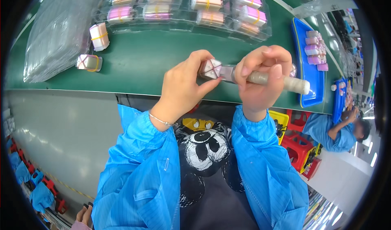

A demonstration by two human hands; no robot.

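My left hand (179, 83) is closed, with thumb and fingers pinching a small block (211, 69) whose white end face carries thin crossed lines. In my right hand (260, 89) lies a tool with a pale, tape-wrapped handle (296, 85); its rounded butt points right. The tool's flat, greyish front part (228, 73) reaches to the block's right side; whether it presses on it I cannot tell. Both hands are above the near edge of the green table (142, 55). To the left lie two banded blocks, one white and peach (99, 37), the other greyish white (89, 62).
Clear plastic trays (179, 14) of pink and peach banded blocks span the far side. Stacked, wrapped clear trays (57, 38) stand at left. On the right, a blue tray (313, 92) holds several pink blocks. A person in blue (332, 134) sits further right, near red stools (296, 146).
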